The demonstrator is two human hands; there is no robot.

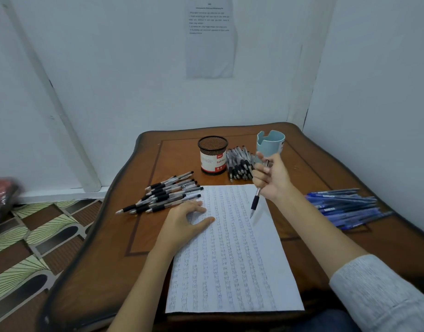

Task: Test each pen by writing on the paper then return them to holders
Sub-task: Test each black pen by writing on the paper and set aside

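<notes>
A white sheet of paper (pixel 232 259) covered with columns of small scribbles lies on the brown wooden table (pixel 314 168). My left hand (pixel 184 224) lies flat on the sheet's upper left corner. My right hand (pixel 273 178) holds a black-grip pen (pixel 256 200) above the sheet's upper right, tip pointing down, just off the paper. A black mesh holder (pixel 212 155) with a red and white label and a light blue holder (pixel 270 143) stand at the back of the table.
Black pens lie in a pile (pixel 163 195) left of the paper and another pile (pixel 239 164) between the holders. Blue pens (pixel 345 207) lie at the right. White walls close in behind and at the right. Patterned floor shows at the left.
</notes>
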